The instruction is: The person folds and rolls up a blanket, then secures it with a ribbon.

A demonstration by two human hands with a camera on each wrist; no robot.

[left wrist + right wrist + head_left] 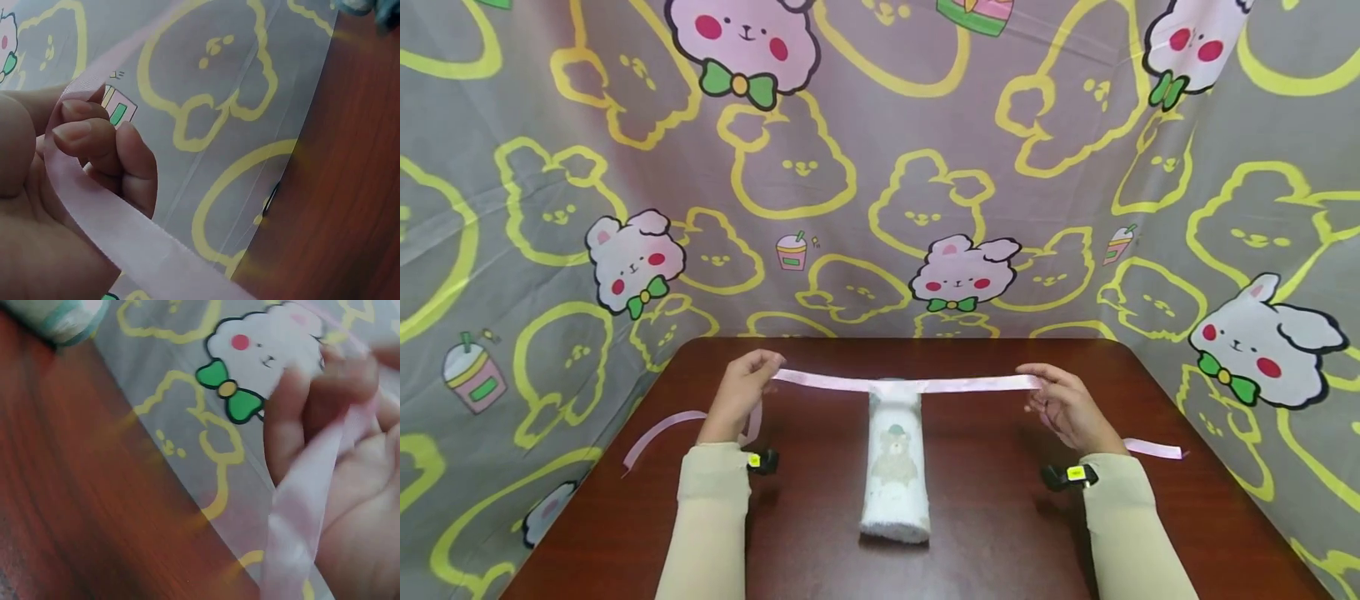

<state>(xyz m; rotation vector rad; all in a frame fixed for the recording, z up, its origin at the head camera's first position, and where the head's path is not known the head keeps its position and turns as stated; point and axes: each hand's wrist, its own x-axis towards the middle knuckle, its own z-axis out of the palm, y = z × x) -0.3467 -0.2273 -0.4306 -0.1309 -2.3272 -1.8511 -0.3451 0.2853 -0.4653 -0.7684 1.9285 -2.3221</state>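
Note:
A pink ribbon stretches between both hands, passing across the far end of a rolled white towel with a bear picture on it. My left hand pinches the ribbon on the left side; in the left wrist view the ribbon runs past curled fingers and over the palm. On the right, my right hand holds the other stretch, and in the right wrist view the ribbon hangs down from the fingers. Loose ribbon tails lie on the table outside each hand.
The dark red-brown wooden table carries the towel roll near its middle. Around its back and sides hangs a grey curtain with yellow outlines and white bunny heads. Each wrist wears a small black camera.

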